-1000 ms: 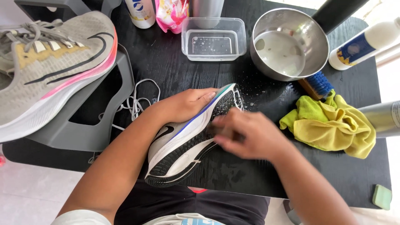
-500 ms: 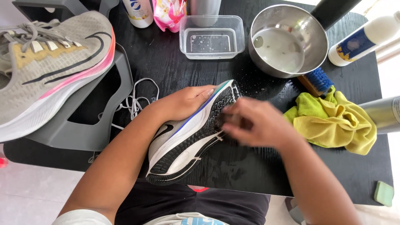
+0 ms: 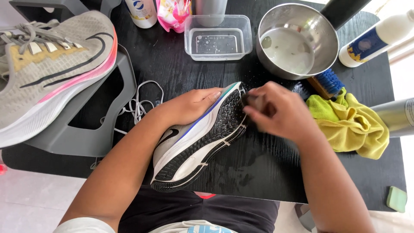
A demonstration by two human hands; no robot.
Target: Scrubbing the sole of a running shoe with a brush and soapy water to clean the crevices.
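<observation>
A grey running shoe (image 3: 194, 138) lies on its side on the black table (image 3: 267, 168), its black sole facing right. My left hand (image 3: 189, 105) presses flat on the shoe's upper and steadies it. My right hand (image 3: 280, 112) is closed around a small brush at the toe end of the sole; the brush is mostly hidden by my fingers. Water drops are spattered on the table by the toe.
A second grey and pink shoe (image 3: 47, 64) rests on a grey stand (image 3: 95, 129) at left, loose white laces (image 3: 138, 103) beside it. Behind are a clear plastic tub (image 3: 217, 39), a steel pan of water (image 3: 297, 41), a blue-bristled brush (image 3: 327, 82), a yellow cloth (image 3: 353, 121) and bottles.
My right hand has slid up the sole from its middle toward the toe. My left hand and the shoe have stayed in place.
</observation>
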